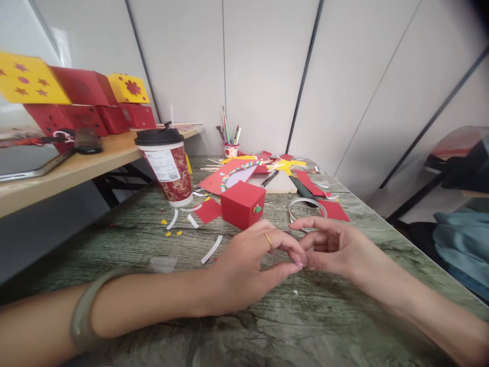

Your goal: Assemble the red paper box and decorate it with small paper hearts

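Observation:
My left hand (254,265) and my right hand (332,250) meet fingertip to fingertip over the table. The thumb and fingers of each are pinched together. Whatever lies between them is too small or too hidden to make out; a pinkish spot shows at the left fingertips. Just behind my left hand stands a red paper box (240,204) with a small green decoration (257,209) on its right face. Beyond my right hand lies a roll of double-sided tape (301,206), partly covered by the fingers.
A paper cup (179,178) with a black lid stands at left, near a wooden shelf (126,148) holding red and yellow boxes (82,84). White paper strips (212,250), red paper (208,210) and a pen cup (231,149) lie or stand farther back. Clothing (464,250) is at right.

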Action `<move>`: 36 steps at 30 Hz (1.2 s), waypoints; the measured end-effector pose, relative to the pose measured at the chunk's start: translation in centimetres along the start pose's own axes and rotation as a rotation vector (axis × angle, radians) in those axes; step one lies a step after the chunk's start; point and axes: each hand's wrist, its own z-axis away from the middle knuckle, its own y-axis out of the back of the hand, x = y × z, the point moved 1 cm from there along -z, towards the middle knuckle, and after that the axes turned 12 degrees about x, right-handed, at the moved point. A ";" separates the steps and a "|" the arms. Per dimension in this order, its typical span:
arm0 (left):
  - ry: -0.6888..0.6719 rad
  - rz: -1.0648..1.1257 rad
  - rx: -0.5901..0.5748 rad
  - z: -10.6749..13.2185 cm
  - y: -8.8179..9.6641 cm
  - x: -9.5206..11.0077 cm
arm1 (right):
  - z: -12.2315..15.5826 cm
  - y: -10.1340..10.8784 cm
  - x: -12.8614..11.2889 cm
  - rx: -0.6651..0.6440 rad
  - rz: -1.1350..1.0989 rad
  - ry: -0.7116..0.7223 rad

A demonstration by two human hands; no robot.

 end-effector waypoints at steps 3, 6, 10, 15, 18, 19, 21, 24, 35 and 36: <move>0.062 0.050 0.006 0.1 -0.1 0.0 | 0.1 -0.2 -0.3 0.049 -0.024 -0.035; 0.097 0.023 0.035 0.2 -0.2 0.0 | 0.2 -0.2 -0.6 0.103 -0.055 -0.063; 0.085 -0.067 0.064 0.1 -0.2 -0.1 | 0.3 -0.2 -1.0 0.107 -0.078 -0.107; 0.024 -0.123 0.073 0.1 -0.2 -0.1 | 0.5 -0.4 -1.4 0.126 -0.122 -0.135; -0.009 -0.122 0.091 0.1 -0.1 -0.1 | 0.6 -0.5 -1.5 0.119 -0.159 -0.164; -0.014 -0.123 0.096 0.1 0.0 -0.2 | 0.7 -0.6 -1.5 0.110 -0.170 -0.173; -0.019 -0.120 0.097 0.2 0.0 -0.1 | 0.8 -0.6 -1.6 0.093 -0.178 -0.183; -0.035 -0.099 0.099 0.3 0.2 0.1 | 0.8 -0.6 -1.4 0.097 -0.149 -0.163; 0.235 0.048 0.121 0.3 -0.7 0.2 | 0.2 -0.7 -0.1 0.113 -0.160 0.076; 0.249 0.082 0.128 0.3 -0.7 0.2 | 0.3 -0.7 -0.3 0.116 -0.158 0.072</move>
